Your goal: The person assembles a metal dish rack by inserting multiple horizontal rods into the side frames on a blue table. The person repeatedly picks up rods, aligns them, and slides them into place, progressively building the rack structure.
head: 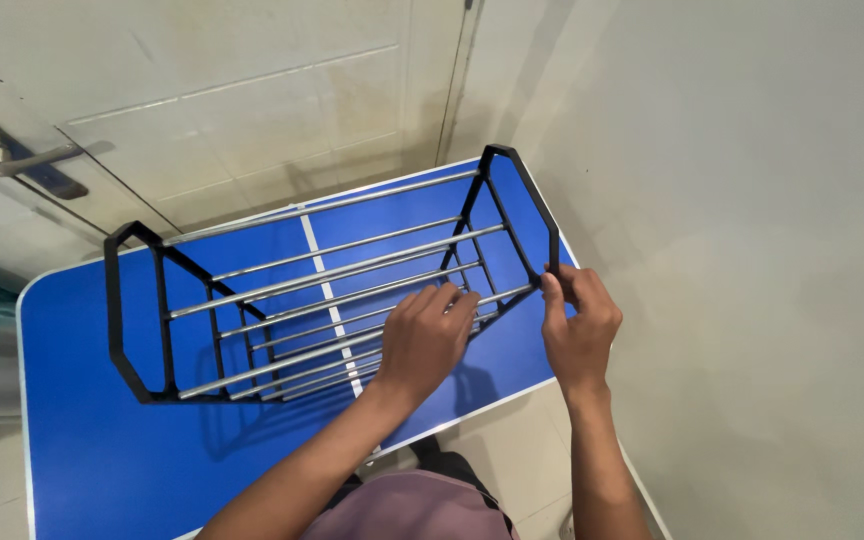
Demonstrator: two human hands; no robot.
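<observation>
Rack point(332, 290), black end frames with silver rods, lying on blue tabletop point(92, 450), one end frame near the right edge. Right hand point(580, 325) pinching the right end frame's lower corner. Left hand point(427, 335) curled over the near rods, fingers wrapped. Door with lever handle point(27, 160) behind the tabletop.

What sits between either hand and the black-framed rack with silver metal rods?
Nothing visible. The left hand rests directly on the silver rods of the black-framed rack, and the right hand grips its black end frame on the blue table.
</observation>
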